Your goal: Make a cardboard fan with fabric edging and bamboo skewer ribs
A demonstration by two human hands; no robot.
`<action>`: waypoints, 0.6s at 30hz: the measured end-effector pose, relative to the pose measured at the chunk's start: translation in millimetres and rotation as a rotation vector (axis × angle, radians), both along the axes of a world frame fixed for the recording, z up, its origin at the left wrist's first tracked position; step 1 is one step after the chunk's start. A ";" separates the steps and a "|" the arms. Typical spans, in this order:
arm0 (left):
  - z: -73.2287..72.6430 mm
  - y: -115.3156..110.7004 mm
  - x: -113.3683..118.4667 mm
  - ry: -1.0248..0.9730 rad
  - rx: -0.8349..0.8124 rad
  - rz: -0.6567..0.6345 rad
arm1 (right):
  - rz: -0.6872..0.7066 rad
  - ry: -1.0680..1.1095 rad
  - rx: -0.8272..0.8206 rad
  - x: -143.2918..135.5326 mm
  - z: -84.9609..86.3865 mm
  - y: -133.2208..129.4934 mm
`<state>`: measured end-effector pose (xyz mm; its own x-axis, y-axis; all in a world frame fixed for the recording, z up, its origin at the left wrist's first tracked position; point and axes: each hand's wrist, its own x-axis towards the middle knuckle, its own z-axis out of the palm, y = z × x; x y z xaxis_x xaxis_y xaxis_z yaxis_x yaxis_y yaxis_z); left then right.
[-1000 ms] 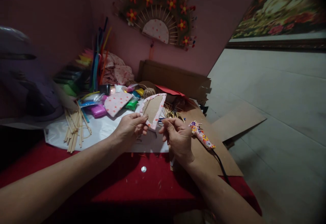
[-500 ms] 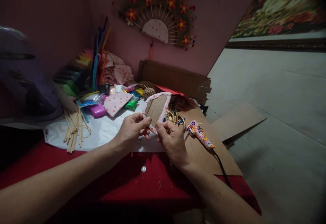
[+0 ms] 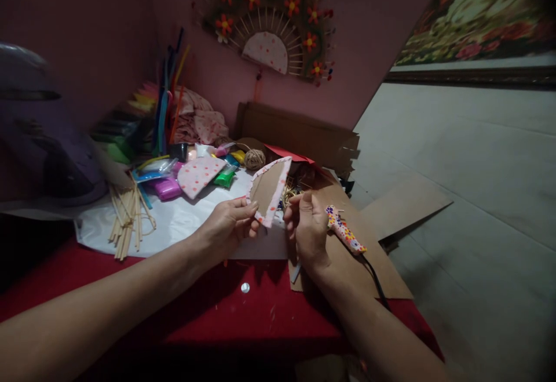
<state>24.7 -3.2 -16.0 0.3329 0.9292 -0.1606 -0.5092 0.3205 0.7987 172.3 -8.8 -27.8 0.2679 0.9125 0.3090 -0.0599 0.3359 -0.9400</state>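
A half-round cardboard piece (image 3: 268, 188) is pinched by its lower corner in my left hand (image 3: 234, 219). Polka-dot pink fabric is folded over its edges, and the bare brown side faces me. My right hand (image 3: 309, 228) is apart from the piece, just to its right. Its fingers are loosely curled and spread, with nothing seen in them. Just beyond that hand lies a glue gun (image 3: 347, 236) in flower-patterned covering, its black cord trailing toward me. Gold-handled scissors (image 3: 287, 197) are partly hidden behind the right hand.
Another polka-dot half-round (image 3: 200, 176) rests among coloured clay packets (image 3: 165, 189). Wooden sticks (image 3: 125, 225) lie at left, near a purple container (image 3: 47, 138). Twine (image 3: 255, 159) sits behind. A decorated fan (image 3: 264, 51) hangs on the pink board. Brown cardboard (image 3: 365, 266) covers the right side of the red cloth (image 3: 182, 318).
My right hand has let go of the cardboard piece and moved right, its fingers loosening. The left hand keeps its pinch while the piece tilts slightly.
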 end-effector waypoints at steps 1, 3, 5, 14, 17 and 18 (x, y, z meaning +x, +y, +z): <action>1.2 0.8 -1.0 -0.024 -0.043 -0.016 | 0.019 0.022 0.024 -0.6 0.1 -0.5; 3.4 2.0 -3.0 -0.063 -0.096 -0.042 | 0.064 0.026 0.072 -2.4 -1.3 -2.2; 4.9 2.8 -4.7 -0.090 -0.119 -0.058 | 0.103 -0.013 0.105 -3.6 -4.3 -4.0; 1.6 4.0 -2.8 -0.055 -0.109 -0.004 | 0.351 -0.279 0.083 -6.3 -3.5 -15.0; 0.2 2.7 -0.3 -0.009 -0.056 0.020 | 0.293 -0.351 0.054 -9.5 -1.6 -14.6; -0.1 2.2 0.3 0.010 -0.040 0.027 | 0.266 -0.382 0.053 -9.7 -1.8 -13.3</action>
<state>25.0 -1.0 -16.0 0.3059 0.9306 -0.2011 -0.5100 0.3385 0.7908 162.5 -22.1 -29.6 -0.1156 0.9142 0.3884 0.1964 0.4044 -0.8933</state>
